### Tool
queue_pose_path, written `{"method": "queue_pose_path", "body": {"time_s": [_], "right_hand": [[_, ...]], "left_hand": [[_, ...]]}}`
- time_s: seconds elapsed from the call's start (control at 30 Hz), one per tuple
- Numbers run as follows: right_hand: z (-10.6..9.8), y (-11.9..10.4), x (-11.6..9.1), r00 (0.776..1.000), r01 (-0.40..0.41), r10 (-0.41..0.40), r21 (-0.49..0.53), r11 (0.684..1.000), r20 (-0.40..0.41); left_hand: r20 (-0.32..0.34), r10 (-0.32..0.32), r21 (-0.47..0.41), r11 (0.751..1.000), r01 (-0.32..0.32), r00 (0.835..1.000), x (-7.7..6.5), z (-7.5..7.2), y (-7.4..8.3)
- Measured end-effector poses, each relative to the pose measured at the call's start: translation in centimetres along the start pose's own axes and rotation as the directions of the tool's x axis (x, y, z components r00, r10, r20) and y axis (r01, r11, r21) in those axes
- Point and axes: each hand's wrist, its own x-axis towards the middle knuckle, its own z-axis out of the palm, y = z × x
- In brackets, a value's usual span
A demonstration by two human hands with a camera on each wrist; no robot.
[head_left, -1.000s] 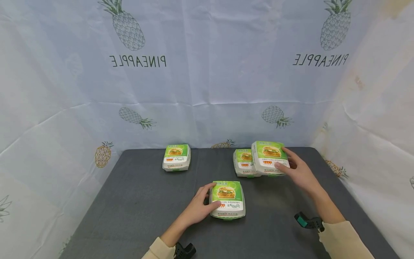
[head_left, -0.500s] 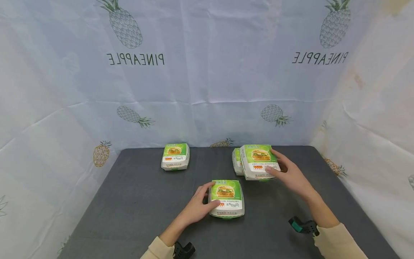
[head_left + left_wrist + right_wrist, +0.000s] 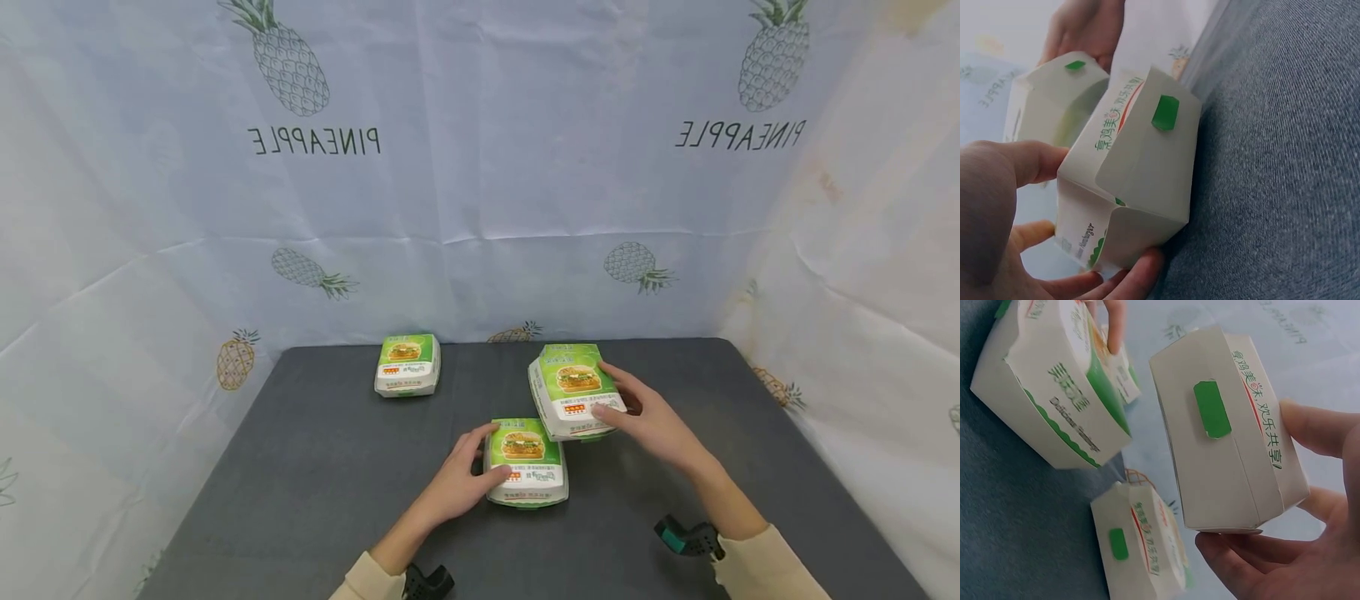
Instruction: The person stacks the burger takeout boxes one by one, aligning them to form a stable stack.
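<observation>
My left hand [image 3: 453, 483] grips the left side of a green-and-white burger box [image 3: 525, 467] that sits on the table's middle. In the left wrist view, thumb and fingers wrap that box [image 3: 1147, 162], its green tab showing. My right hand [image 3: 648, 421] holds a second burger box [image 3: 576, 396] by its right side, raised off the table. This box overlaps the upper right corner of the left-hand one in the head view. The right wrist view shows the raised box [image 3: 1229, 444] tilted between thumb and fingers. Whether the two boxes touch, I cannot tell.
Behind the raised box, a third burger box [image 3: 570, 348] is mostly hidden; it stands on the table in the right wrist view. Another burger box [image 3: 407, 367] sits at the table's back left. A pineapple-print curtain [image 3: 480, 192] encloses the dark grey table [image 3: 315, 483].
My right hand has carried its burger box left and toward me, from beside the third box to above the left-hand box's corner. The left hand and its box have stayed put.
</observation>
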Motion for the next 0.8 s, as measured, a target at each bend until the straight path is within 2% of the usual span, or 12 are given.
{"method": "queue_pose_path", "body": {"time_s": [0.17,0.47,0.8], "right_hand": [[0.8,0.2,-0.1,1.000,-0.002,0.001,0.021,1.000,0.024],[1.7,0.6,-0.2,0.997,-0.056,0.053,0.035,0.998,0.064],[2.2,0.6,-0.3,0.995,-0.063,0.059,0.049,0.997,0.075]], "left_hand": [[-0.009,-0.001,0.005,1.000,0.001,1.000,-0.1,0.1,0.2],[-0.019,-0.003,0.033,0.999,0.004,1.000,0.0,0.0,0.4],[-0.036,0.030,0.072,0.997,-0.027,0.999,-0.1,0.1,0.9]]}}
